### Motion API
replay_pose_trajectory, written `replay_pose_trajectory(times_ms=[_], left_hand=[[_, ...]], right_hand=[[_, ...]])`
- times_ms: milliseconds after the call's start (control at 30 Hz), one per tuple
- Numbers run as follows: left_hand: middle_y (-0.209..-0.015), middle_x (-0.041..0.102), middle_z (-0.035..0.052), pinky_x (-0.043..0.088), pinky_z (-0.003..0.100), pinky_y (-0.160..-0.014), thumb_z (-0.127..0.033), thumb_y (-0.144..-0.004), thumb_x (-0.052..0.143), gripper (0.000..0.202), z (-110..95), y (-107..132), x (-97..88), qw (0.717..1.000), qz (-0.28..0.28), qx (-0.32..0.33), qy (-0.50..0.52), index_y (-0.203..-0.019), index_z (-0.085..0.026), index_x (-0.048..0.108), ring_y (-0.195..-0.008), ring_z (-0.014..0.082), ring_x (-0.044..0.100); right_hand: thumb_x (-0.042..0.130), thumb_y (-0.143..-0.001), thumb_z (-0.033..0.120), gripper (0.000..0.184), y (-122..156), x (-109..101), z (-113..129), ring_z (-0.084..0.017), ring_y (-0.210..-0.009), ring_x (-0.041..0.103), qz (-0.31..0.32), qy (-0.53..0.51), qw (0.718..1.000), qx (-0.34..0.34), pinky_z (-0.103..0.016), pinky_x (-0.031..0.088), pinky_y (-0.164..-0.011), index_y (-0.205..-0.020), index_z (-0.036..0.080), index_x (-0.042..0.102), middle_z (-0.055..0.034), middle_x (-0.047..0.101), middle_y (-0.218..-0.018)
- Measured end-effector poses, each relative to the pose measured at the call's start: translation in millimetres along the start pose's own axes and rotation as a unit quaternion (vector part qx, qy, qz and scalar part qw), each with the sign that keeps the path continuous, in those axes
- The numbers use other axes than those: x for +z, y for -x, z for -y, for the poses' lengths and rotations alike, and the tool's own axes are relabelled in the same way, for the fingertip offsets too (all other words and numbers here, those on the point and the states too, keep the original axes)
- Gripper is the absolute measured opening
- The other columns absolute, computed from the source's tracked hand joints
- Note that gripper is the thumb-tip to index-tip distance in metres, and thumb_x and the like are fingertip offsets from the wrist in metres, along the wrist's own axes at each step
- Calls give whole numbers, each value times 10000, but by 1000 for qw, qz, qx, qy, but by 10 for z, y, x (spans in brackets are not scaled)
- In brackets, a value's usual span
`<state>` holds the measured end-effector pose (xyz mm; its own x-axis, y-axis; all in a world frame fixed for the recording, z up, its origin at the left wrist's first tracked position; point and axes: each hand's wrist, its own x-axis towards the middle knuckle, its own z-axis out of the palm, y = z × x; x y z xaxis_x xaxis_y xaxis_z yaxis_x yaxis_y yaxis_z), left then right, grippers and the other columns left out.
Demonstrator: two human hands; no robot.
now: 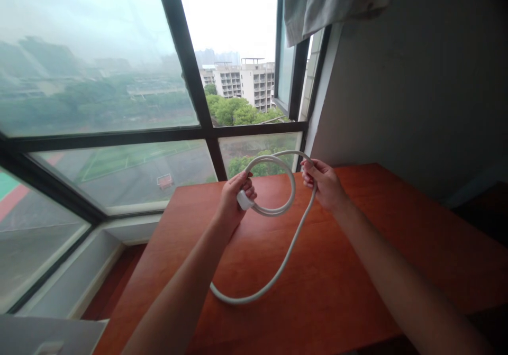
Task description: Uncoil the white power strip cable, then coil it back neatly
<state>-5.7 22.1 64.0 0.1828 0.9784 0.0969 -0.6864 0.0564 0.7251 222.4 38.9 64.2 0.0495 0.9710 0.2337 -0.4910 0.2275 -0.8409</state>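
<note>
A white cable (292, 191) is partly coiled in the air above the wooden table. My left hand (235, 199) is closed around the coil's left side, and a white plug or connector end (244, 200) pokes out of the fist. The coil shows about two loops. From its top, the cable runs right to my right hand (324, 183), which pinches it between thumb and fingers. Below the right hand, the cable hangs in a wide curve down to the left and passes behind my left forearm. Its far end is hidden.
The reddish-brown table (357, 270) stretches beneath both hands. Behind it stand dark-framed windows (206, 133), one pane open at the upper right, with a curtain (333, 6) above. A grey wall (413, 96) rises at the right.
</note>
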Motion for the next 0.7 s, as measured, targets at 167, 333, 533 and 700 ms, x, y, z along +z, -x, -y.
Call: replay_pose_trajectory(times_ms=[167,333,533,700], left_hand=[[-549,378,-66,327,184,-445,-327,-755,727,257,188,110,65,997,16,-37,-65,-837,-120,597,-440,47,393],[-551,389,-62,326,194,-448,-341,-754,723,270,340,156,121,997,0,-53,-64,-839,-122,590,-445,52,390],[-543,348,-75,320,184,-449,-320,-762,717,241,326,137,41,999,-40,25,-22,-850,-131,597,-448,45,372],[-559,361,-65,327,187,-453,-318,-784,698,223,267,204,20,1000,-9,13,-25,-868,-127,618,-453,43,364]], right_hand=[[810,-674,367,259,42,54,-21,-47,-500,479,-41,-44,998,0,-150,371,-409,-765,183,652,44,555,-616],[801,-686,356,241,87,17,-94,-111,-652,619,-88,-52,995,19,-211,528,-595,-811,193,675,-4,665,-717],[768,-721,376,225,218,-95,-136,-113,-712,629,-47,-10,996,81,-213,526,-646,-850,203,702,-5,682,-769],[655,-806,494,303,277,-203,-103,-129,-741,622,-21,132,991,12,-238,507,-674,-901,210,696,-25,677,-801]])
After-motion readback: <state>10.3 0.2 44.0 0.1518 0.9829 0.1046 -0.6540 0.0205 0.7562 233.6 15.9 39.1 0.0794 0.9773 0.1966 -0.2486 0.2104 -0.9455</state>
